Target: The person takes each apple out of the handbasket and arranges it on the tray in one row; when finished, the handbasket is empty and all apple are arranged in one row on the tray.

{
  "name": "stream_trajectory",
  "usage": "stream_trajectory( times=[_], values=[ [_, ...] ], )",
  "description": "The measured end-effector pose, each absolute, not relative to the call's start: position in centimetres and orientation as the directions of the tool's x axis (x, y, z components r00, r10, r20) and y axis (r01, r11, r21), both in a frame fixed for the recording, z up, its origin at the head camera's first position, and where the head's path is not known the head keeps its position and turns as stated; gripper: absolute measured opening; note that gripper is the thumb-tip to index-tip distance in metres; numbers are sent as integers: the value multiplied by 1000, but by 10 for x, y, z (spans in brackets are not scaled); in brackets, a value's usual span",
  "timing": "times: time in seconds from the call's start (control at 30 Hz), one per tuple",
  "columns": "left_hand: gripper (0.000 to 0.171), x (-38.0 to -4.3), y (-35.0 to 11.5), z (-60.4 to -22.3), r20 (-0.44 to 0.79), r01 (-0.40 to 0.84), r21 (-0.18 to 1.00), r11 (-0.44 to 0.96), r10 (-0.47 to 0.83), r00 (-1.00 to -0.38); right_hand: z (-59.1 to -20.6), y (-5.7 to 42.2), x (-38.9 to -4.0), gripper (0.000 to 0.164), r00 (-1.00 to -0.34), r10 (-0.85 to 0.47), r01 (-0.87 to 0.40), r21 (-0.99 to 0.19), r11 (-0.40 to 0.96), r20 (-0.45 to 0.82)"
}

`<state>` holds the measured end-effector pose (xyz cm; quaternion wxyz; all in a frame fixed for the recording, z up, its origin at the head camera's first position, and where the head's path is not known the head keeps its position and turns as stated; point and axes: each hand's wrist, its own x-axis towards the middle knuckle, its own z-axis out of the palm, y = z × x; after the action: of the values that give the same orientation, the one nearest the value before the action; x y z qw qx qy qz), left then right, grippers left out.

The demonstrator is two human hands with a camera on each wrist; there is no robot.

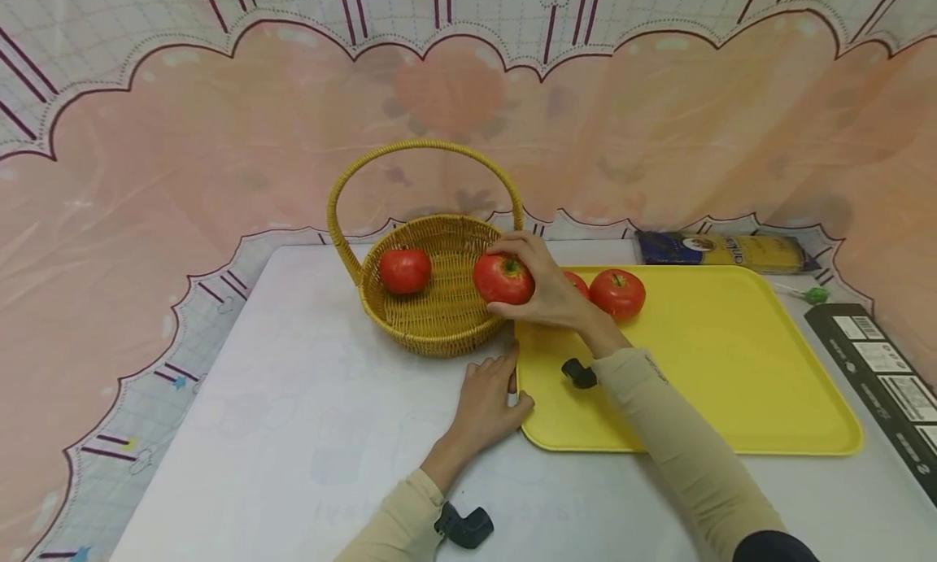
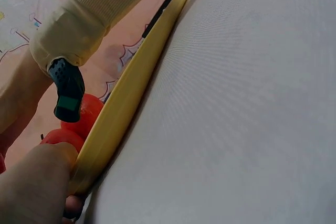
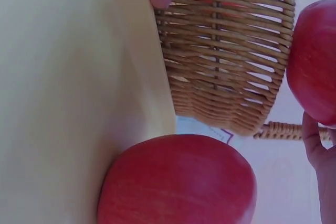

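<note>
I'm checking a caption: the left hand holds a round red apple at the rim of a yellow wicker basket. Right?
Wrong hand: the head view shows the right hand holding the round red apple at the rim of the yellow wicker basket.

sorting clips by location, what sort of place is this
Probably a staged tabletop set-up indoors, though the wider room isn't shown: a patterned backdrop rises behind a white table, where a yellow tray and wicker basket of fruit are laid out.
</note>
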<state>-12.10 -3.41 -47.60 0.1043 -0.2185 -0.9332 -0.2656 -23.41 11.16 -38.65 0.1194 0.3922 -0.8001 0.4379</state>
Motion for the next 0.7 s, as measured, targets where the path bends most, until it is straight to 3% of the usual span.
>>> stream_trajectory(
  times=[0.23, 0.7],
  values=[
    [68, -121, -34, -477, 310, 460, 437, 773, 351, -884, -357, 118, -207, 67, -713, -491, -682, -658, 319, 501],
    [73, -121, -35, -476, 294, 455, 437, 776, 355, -887, -358, 137, -202, 68, -752, -433, -648, -675, 353, 497]
  ],
)
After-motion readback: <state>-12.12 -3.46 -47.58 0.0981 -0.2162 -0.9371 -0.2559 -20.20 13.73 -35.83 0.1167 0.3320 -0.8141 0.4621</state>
